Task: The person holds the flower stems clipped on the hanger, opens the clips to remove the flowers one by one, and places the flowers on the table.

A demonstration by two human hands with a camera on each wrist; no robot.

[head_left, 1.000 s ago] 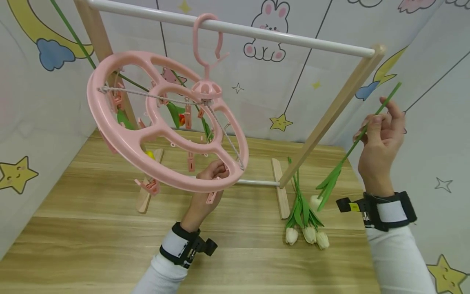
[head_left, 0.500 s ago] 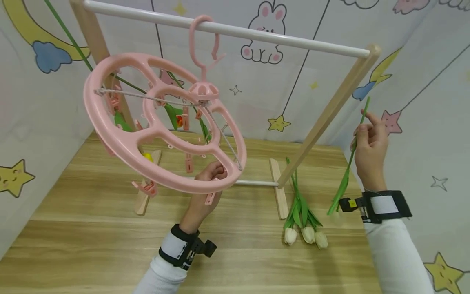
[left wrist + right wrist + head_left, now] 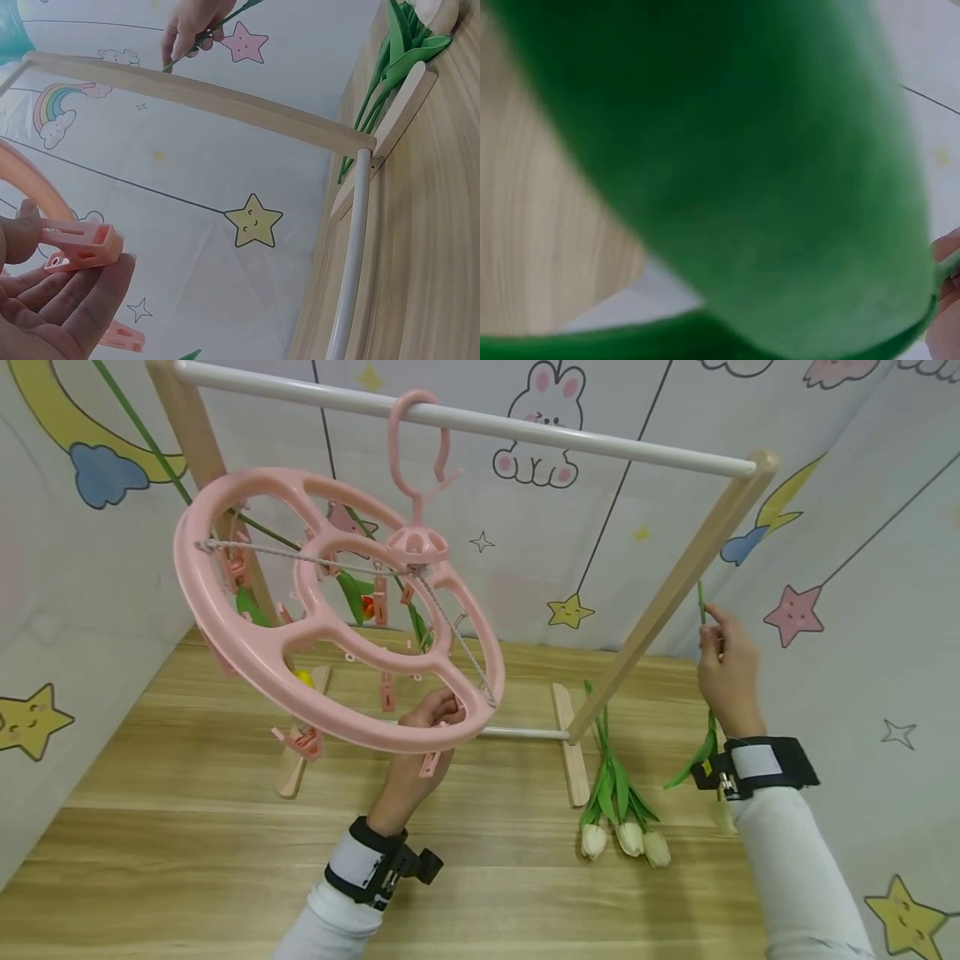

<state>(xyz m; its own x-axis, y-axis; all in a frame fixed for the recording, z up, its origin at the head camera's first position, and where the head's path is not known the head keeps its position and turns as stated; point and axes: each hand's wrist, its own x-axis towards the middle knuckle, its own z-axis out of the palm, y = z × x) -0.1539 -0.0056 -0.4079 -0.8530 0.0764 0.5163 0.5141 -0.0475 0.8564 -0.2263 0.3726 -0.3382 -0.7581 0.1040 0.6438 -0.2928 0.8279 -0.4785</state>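
A pink round clip hanger [image 3: 330, 627] hangs by its hook from the white bar of a wooden rack [image 3: 480, 417]. My left hand [image 3: 429, 727] is under its near right rim, and in the left wrist view thumb and fingers pinch a pink clothespin [image 3: 82, 244]. Off to the right of the rack, my right hand [image 3: 731, 677] grips an artificial tulip [image 3: 708, 743] by its green stem, flower end down; its pale bloom is partly behind the wrist strap. A blurred green leaf [image 3: 742, 165] fills most of the right wrist view.
Several white tulips [image 3: 622, 810] lie on the wooden table [image 3: 525, 893] beside the rack's right foot [image 3: 572, 745]. Other flowers with green leaves [image 3: 352, 593] hang among clothespins under the hanger. The rack's slanted right post [image 3: 675, 597] stands between my two hands. Patterned walls close in the sides.
My right hand has moved left and a little down, and its tulip has swung from slanted to nearly vertical. My left hand and the hanger look the same.
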